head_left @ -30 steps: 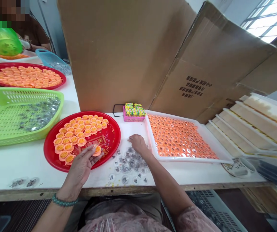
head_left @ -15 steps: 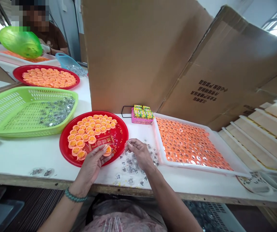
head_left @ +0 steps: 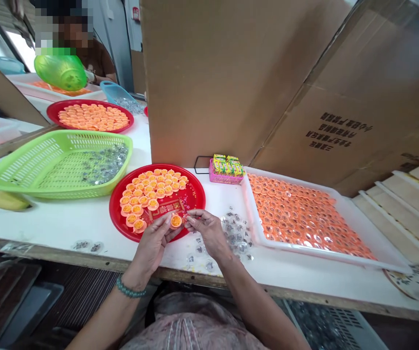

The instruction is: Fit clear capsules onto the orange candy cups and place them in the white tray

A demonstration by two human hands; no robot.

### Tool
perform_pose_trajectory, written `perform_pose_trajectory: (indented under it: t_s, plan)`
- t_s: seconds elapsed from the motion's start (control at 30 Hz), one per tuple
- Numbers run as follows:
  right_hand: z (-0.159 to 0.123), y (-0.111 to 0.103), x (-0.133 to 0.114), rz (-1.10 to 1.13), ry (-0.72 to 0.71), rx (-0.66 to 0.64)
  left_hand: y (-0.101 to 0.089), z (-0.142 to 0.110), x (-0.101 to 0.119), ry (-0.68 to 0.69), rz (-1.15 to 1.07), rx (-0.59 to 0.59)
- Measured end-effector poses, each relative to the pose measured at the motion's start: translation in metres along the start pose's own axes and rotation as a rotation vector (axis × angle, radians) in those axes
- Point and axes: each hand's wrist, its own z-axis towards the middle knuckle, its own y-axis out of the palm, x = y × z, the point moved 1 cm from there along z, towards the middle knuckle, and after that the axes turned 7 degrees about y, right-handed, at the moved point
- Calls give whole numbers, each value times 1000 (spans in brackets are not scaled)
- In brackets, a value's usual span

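Observation:
Between the thumb and fingers of my left hand [head_left: 154,242] is a small orange cup-like piece [head_left: 176,221] with a yellow-orange centre, its open face turned up. My right hand [head_left: 209,232] pinches a small clear plastic disc, mostly hidden by the fingertips, right beside that orange piece. Both hands are over the front edge of a red round tray [head_left: 198,194], which bears rows of similar orange pieces [head_left: 143,187]. Loose clear plastic discs [head_left: 236,232] with dark marks lie on the table near my right wrist.
A white tray [head_left: 395,257] of covered orange pieces stands right. Behind are a small pink basket [head_left: 226,179] of yellow-green packets and a cardboard wall [head_left: 231,87]. Left are a green basket [head_left: 48,192], a banana [head_left: 8,200] and another red tray [head_left: 131,127]. A person [head_left: 101,61] sits beyond.
My right hand has brought the clear disc leftward to the orange piece, which my left hand has lifted slightly. The camera view has turned a little left.

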Motion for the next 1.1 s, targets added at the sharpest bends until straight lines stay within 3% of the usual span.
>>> perform_pose_trajectory:
  t_s: [0.4,0.6,0.73,0.93,1.1]
  plan:
    - [-5,11,12,-18,92,133,8,-4,-18,4,98,30]
    - [-6,5,0,-93,82,113,11,-6,-12,-11,155,-41]
    - [-9,3,-1,-52,99,70,14,-11,-9,65,217,-124]
    - [-13,-1,8,13,103,53,13,-10,-16,119,304,-79]
    - [-12,-10,-5,-316,-58,79,19,-9,-3,44,383,-67]
